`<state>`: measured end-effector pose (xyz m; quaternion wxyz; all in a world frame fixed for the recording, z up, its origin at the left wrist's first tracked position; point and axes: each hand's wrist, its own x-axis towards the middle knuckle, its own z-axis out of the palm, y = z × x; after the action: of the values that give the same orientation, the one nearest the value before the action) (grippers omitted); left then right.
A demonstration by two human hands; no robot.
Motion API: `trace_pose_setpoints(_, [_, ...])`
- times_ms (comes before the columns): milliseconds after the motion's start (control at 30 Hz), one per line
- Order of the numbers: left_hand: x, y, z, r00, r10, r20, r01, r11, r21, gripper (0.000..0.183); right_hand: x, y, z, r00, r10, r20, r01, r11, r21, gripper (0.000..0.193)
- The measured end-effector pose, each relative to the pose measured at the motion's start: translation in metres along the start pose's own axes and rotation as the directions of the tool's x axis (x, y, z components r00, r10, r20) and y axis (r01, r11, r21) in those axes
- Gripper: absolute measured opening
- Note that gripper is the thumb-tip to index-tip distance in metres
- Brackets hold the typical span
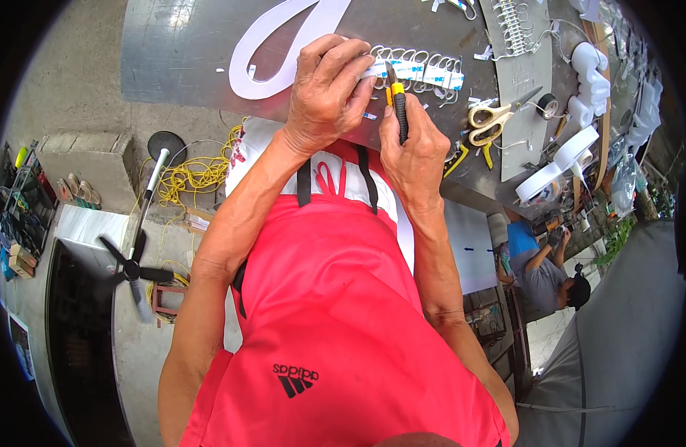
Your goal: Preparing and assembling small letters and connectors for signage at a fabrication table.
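A row of looped metal wire pieces lies on the grey metal tabletop, with a white, blue-printed adhesive strip along it. My left hand has its fingers curled down on the strip's left end; the fingertips are partly hidden. In my right fist is a yellow-and-black utility knife, its blade pointing away from me and resting at the strip. My right hand is just right of my left one. A large white loop-shaped flat piece lies beyond my left hand.
Cream-handled scissors and a yellow-handled tool lie right of my right hand. Further right are a black tape roll and white curled strips. Another person works at the right. Yellow cable and a fan are at left.
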<state>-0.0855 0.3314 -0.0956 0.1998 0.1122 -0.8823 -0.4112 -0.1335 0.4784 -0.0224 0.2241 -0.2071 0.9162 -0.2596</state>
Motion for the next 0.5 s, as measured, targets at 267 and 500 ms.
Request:
trace_pose_setpoints(267, [-0.001,0.001,0.002,0.999,-0.044,-0.006,0.044,0.999,-0.013,0.036,0.000,-0.004,0.008,0.998,-0.030,-0.056,0.024,0.994,-0.111,0.027])
trace_pose_setpoints(500, [-0.001,0.001,0.001,0.999,-0.048,-0.015,0.048,0.999,0.000,0.035,0.004,-0.004,0.008,0.996,-0.059,-0.061,0.052,0.992,-0.111,0.025])
